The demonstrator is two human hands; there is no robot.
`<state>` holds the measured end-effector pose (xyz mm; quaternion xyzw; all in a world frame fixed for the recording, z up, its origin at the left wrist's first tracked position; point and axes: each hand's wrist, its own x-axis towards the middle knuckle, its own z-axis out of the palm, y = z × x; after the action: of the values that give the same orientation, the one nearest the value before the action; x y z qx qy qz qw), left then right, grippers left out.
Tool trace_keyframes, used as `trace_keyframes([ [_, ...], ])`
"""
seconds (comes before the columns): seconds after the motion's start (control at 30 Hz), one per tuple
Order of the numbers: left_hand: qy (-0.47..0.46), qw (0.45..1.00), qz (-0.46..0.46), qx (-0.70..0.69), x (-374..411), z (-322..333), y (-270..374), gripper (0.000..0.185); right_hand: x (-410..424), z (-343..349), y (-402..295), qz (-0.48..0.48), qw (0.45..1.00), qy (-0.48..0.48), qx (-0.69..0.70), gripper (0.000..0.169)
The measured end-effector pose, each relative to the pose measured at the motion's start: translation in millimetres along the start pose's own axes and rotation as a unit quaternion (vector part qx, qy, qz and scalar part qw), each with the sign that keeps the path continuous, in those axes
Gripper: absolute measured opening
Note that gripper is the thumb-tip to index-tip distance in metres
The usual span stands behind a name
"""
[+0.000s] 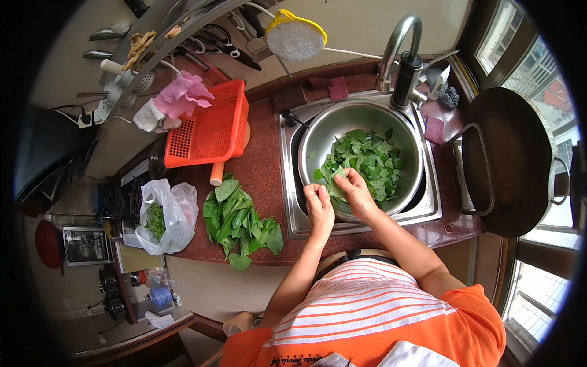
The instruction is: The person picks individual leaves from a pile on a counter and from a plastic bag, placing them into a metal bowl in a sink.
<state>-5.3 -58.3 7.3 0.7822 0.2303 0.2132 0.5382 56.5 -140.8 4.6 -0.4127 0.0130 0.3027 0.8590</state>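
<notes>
A large stainless steel basin (316,133) sits in the sink, with a heap of loose green leaves (367,158) inside. Over its near rim, my right hand (358,193) pinches a green leaf (338,180) between thumb and fingers. My left hand (319,208) is close beside it, thumb and fingers pinched at the edge of the same greens; the pinched part is mostly hidden. On the counter to the left lies a pile of leafy green stems (240,218). Beyond that stands a white plastic bag (167,229) with more greens showing in its opening.
A curved metal faucet (399,41) rises behind the basin. An orange plastic basket (206,128) leans at the back left beside pink gloves (181,96). To the right stands a big dark wok (509,160) by the window. Scissors (229,46) and a yellow-rimmed scrubber (296,36) hang behind.
</notes>
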Motion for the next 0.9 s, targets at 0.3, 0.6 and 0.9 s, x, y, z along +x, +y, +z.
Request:
trace_keyframes([
  [0.3,0.012,0.994,0.077,0.08,-1.1,4.1,18.0,0.012,-2.1,6.3,1.3,0.011,0.998,0.054,-0.006,0.023],
  [0.6,0.046,0.994,0.079,0.056,-0.4,4.6,11.6,0.011,22.0,-35.8,-20.6,0.04,0.976,0.162,0.138,0.019],
  [0.9,0.065,0.992,0.086,0.064,7.4,9.0,8.6,0.011,-9.1,-8.4,-24.2,0.143,0.985,-0.052,-0.077,0.029],
])
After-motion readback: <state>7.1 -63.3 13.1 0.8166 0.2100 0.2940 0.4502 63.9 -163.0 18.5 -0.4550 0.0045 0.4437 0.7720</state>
